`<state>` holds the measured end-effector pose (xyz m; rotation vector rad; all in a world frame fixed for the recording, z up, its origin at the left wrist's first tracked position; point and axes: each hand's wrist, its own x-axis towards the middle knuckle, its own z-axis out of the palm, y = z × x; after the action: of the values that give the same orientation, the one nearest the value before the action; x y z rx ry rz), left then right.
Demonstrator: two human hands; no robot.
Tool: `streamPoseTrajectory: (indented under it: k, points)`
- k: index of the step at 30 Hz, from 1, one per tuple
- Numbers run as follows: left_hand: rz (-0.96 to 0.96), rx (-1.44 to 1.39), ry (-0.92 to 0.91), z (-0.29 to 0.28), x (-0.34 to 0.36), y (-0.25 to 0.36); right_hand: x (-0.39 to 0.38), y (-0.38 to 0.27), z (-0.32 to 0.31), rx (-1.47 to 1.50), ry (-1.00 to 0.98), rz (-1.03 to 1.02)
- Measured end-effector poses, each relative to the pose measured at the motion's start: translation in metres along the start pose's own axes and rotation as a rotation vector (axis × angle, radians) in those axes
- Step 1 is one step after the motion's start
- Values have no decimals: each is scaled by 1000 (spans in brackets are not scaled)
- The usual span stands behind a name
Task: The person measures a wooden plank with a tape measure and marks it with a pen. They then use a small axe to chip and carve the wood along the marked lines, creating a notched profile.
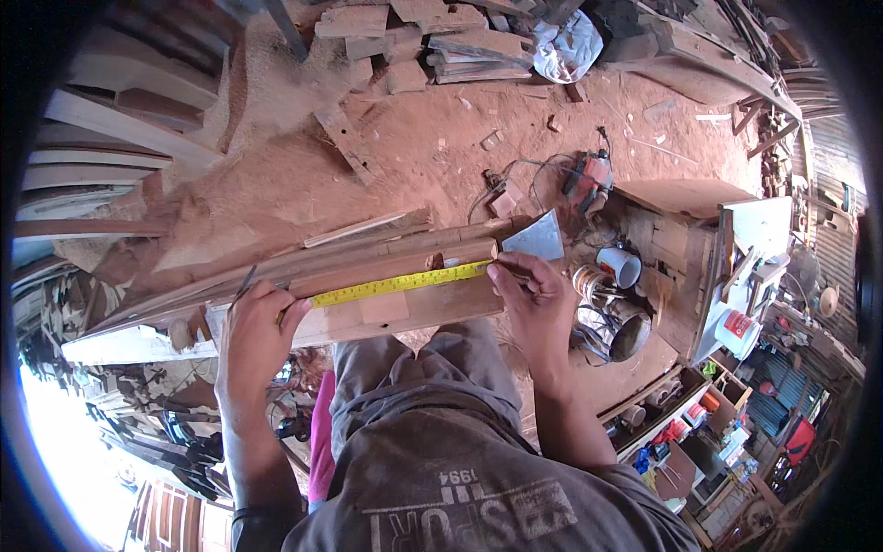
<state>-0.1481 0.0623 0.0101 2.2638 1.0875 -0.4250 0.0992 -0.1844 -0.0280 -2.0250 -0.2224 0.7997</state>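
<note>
A yellow measuring tape (pixel 400 284) is stretched along a length of wood (pixel 368 267) lying on the workbench. My left hand (pixel 260 331) grips the tape at its left part, with a thin dark stick like a pencil (pixel 245 283) poking up between the fingers. At the wood's right end, my right hand (pixel 532 293) pinches the tape's other end between thumb and fingers. Just beyond that hand, a grey-white flat plate (pixel 538 237) rests by the end of the boards. The workbench (pixel 138 345) runs across in front of my body.
On the dusty floor ahead lies a red corded power tool (pixel 589 182). To the right stand a white bucket (pixel 619 266), an open metal can (pixel 629 333) and a wooden cabinet (pixel 671 225). Wood offcuts (pixel 478 46) are piled at the back; planks (pixel 101 175) lean at the left.
</note>
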Motion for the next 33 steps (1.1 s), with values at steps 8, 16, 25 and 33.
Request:
streamPoseTrajectory:
  k: [8,16,25,33]
  points:
    - [-20,13,4,-1,1,6,4,-5,-1,22,-5,62]
    - [-9,29,40,2,-2,8,2,-8,3,91,21,84]
    - [-22,78,26,1,-2,12,5,-4,0,23,24,63]
    - [-14,99,32,3,-4,7,3,-1,2,46,39,19]
